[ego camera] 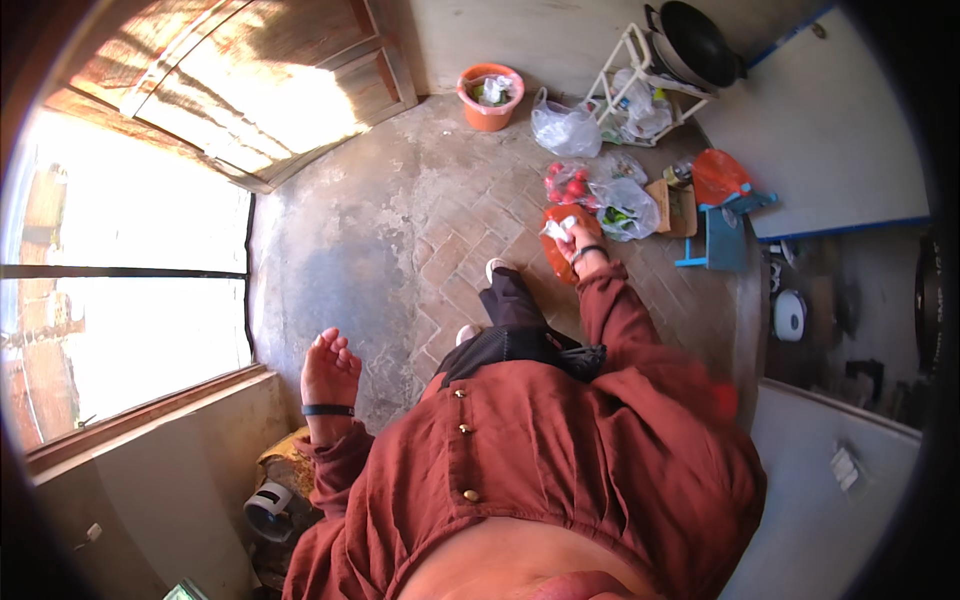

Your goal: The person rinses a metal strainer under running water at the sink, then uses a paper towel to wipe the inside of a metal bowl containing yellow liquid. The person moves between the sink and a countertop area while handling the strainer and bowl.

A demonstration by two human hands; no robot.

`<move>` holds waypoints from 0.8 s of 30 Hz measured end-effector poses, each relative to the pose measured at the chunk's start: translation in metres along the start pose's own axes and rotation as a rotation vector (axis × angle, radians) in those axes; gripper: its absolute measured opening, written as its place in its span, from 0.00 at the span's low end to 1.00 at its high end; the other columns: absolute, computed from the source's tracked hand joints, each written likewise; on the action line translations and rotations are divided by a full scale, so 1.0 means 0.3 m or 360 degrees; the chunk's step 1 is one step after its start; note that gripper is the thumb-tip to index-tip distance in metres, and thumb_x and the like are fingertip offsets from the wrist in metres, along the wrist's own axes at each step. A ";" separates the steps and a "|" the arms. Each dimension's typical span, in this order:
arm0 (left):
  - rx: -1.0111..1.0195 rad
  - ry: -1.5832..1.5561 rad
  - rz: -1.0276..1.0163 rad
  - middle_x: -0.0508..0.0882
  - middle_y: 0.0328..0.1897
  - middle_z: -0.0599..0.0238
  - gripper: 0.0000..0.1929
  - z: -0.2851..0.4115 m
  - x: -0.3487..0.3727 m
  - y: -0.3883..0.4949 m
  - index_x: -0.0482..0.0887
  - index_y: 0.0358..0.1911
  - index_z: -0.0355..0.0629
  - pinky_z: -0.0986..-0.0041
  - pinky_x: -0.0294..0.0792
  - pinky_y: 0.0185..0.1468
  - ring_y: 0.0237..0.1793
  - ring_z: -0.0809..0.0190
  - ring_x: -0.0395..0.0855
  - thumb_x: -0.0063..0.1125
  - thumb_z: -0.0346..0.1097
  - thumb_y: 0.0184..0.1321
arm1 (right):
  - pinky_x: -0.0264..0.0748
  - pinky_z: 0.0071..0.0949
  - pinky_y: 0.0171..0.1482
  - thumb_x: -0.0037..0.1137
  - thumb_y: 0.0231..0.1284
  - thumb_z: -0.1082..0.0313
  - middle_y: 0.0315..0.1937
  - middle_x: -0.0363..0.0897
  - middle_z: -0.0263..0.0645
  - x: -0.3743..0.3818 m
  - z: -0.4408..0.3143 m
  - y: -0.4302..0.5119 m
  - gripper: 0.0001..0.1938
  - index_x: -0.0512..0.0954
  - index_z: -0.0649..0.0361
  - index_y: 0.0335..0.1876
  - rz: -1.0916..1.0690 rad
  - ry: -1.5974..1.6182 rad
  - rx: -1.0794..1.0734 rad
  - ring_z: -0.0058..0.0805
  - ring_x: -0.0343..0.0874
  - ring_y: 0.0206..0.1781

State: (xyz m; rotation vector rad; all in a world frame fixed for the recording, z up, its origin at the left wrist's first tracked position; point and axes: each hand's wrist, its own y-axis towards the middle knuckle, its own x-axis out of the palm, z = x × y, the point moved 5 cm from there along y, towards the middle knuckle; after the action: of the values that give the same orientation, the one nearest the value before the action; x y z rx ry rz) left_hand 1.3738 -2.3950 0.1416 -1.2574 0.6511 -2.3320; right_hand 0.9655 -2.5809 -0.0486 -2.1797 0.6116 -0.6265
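My right hand (587, 247) reaches forward, with its fingers closed on a crumpled white piece, paper or plastic (559, 227). An orange-red plastic bag (559, 259) shows around and below that hand; whether the hand also grips the bag I cannot tell. Just beyond lie a clear bag of red round produce (570, 184) and a clear bag with green vegetables (628, 210). On the other side, my left hand (330, 375) is raised at waist height, palm showing, fingers loosely curled and apart, holding nothing.
An orange bucket (487, 116) lined with plastic stands by the wall, near a white plastic bag (564, 129). A white rack (634, 82) carries a dark wok (699, 45). A cardboard box (675, 208) and a blue stool (724, 240) are to the right. Windows (150, 322) line the left.
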 end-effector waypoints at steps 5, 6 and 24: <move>0.0075 -0.0169 0.0339 0.80 0.28 0.69 0.10 -0.023 -0.035 -0.007 0.76 0.33 0.45 0.78 0.68 0.34 0.27 0.71 0.76 0.44 0.40 0.54 | 0.75 0.27 0.26 0.49 0.41 0.76 0.30 0.67 0.41 0.380 -0.217 0.313 0.11 0.67 0.62 0.34 0.0184 0.0157 -0.0142 0.34 0.70 0.29; 0.0087 -0.0207 0.0372 0.80 0.29 0.69 0.10 -0.031 -0.027 -0.006 0.77 0.33 0.45 0.77 0.68 0.34 0.27 0.71 0.77 0.44 0.40 0.54 | 0.75 0.28 0.27 0.50 0.41 0.74 0.28 0.67 0.40 0.473 -0.280 0.381 0.11 0.67 0.63 0.34 0.0096 0.0189 -0.0170 0.32 0.70 0.26; 0.0139 -0.0410 0.0709 0.79 0.30 0.66 0.11 -0.209 0.227 0.073 0.73 0.37 0.41 0.76 0.68 0.34 0.27 0.69 0.76 0.43 0.39 0.55 | 0.68 0.28 0.24 0.48 0.44 0.63 0.16 0.73 0.41 0.342 0.260 0.724 0.10 0.72 0.63 0.26 -0.0828 -0.2305 -0.0105 0.30 0.72 0.19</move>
State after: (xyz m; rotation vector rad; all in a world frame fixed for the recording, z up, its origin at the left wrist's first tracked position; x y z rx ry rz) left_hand 1.2886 -2.4376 0.1434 -1.2016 0.6555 -1.7844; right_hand 1.0431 -2.7277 -0.2390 -2.1840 -0.7100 0.7776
